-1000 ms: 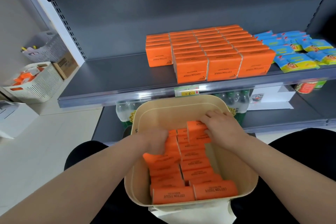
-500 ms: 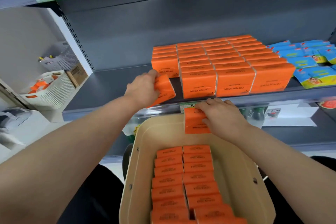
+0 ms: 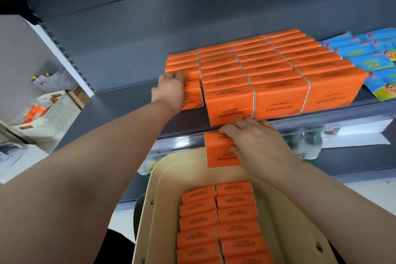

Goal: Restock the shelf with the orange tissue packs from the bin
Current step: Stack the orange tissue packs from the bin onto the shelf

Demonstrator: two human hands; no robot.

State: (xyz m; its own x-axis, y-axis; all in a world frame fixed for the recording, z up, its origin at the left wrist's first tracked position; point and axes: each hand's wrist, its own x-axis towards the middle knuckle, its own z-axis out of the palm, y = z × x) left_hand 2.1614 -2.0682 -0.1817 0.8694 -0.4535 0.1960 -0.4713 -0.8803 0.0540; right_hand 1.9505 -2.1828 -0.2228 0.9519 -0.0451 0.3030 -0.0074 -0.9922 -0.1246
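Orange tissue packs (image 3: 216, 221) lie in two columns inside the beige bin (image 3: 165, 199), printed faces up, filling its floor towards the near edge of the view.

The right pack (image 3: 218, 150) is held upright above the bin's far rim, just below the front edge of the shelf (image 3: 128, 103). The right hand (image 3: 255, 143) grips it, fingers curled over its top edge and thumb across its face.

The left pack (image 3: 194, 96) stands on the shelf at the left end of the stocked block (image 3: 267, 75), touching the neighbouring row. The left hand (image 3: 169, 92) holds it by its left end with the arm fully extended and the fingers bent over the top. The thumb is hidden.

The stocked block runs in rows from the shelf's front edge to its back panel. Blue packets (image 3: 368, 58) lie just beside it, towards the shelf's right edge.

Under the shelf's front edge, what appear to be bottles (image 3: 308, 143) show, blurred. A white slatted basket (image 3: 53, 111) stands beyond the shelf's left edge.
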